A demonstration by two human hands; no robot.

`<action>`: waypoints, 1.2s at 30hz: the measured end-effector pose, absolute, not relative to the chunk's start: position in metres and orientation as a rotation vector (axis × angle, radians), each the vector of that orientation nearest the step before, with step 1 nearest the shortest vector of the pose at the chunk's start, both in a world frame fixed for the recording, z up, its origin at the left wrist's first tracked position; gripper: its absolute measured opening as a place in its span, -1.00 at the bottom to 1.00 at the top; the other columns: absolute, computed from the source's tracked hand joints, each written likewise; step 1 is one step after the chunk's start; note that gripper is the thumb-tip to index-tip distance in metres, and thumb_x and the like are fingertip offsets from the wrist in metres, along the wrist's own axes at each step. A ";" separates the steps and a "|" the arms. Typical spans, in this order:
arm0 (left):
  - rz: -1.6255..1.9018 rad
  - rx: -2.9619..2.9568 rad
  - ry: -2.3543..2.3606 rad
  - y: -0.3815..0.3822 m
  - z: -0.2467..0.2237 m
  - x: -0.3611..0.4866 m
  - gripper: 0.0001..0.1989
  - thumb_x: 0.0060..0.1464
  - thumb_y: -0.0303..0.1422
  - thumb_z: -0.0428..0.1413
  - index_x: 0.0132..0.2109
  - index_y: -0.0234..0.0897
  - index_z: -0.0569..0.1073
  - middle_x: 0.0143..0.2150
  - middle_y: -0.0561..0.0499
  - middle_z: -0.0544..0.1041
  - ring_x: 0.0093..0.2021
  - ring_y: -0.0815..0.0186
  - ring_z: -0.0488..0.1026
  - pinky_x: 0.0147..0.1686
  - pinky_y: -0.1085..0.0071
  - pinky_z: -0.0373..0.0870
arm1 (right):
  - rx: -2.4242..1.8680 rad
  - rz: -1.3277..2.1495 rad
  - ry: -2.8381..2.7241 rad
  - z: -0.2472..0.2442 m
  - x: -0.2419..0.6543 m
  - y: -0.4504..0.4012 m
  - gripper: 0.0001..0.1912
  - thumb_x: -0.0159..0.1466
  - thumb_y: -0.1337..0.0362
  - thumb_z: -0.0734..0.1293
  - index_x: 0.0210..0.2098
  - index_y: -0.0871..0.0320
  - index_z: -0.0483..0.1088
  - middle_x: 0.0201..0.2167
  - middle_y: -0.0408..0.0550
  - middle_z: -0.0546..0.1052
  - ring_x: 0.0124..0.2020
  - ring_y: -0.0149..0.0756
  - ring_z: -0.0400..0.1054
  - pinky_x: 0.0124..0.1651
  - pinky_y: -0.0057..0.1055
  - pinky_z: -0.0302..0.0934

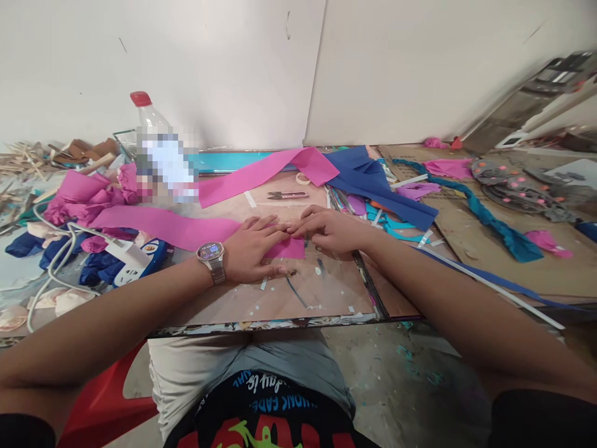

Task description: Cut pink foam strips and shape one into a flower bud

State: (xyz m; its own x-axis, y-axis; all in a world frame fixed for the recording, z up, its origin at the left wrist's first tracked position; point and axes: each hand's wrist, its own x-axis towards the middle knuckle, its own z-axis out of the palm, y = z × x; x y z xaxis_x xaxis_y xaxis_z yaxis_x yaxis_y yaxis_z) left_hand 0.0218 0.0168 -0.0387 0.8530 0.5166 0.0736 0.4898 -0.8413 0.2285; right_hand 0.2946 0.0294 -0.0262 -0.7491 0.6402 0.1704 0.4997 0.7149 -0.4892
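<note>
A long pink strip (pixel 177 229) lies flat across the table, its right end beneath both hands. My left hand (pixel 252 249), with a watch on the wrist, rests on the strip with its fingers spread. At the strip's far right edge, my right hand (pixel 329 229) has bent fingers, thumb and index close together at the pink material; the fingertips of both hands nearly meet. Whatever lies between the right fingertips is too small to make out. Beyond the hands lie small thread snips (pixel 288 195), a roll of tape (pixel 303 178) and another folded pink strip (pixel 252 177).
Blue strips (pixel 373 186) lie beyond my right hand. A bottle with a red cap (pixel 152 118) stands at the back left. Pink bundles (pixel 84 196), a white cable (pixel 51 274) and a power strip (pixel 140 264) are at left. Brown cardboard (pixel 471 249) lies at right.
</note>
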 end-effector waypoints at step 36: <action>0.213 2.805 0.786 0.016 -0.040 0.020 -0.18 0.17 0.27 -0.05 0.38 -0.14 0.26 0.50 -0.13 0.15 0.49 -0.23 -0.04 0.38 -0.24 -0.06 | -0.946 0.487 -2.557 -0.026 0.295 0.032 -0.68 0.21 0.43 0.34 -0.08 0.11 0.59 -0.23 -0.02 0.60 -0.23 -0.26 0.48 -0.16 -0.37 0.35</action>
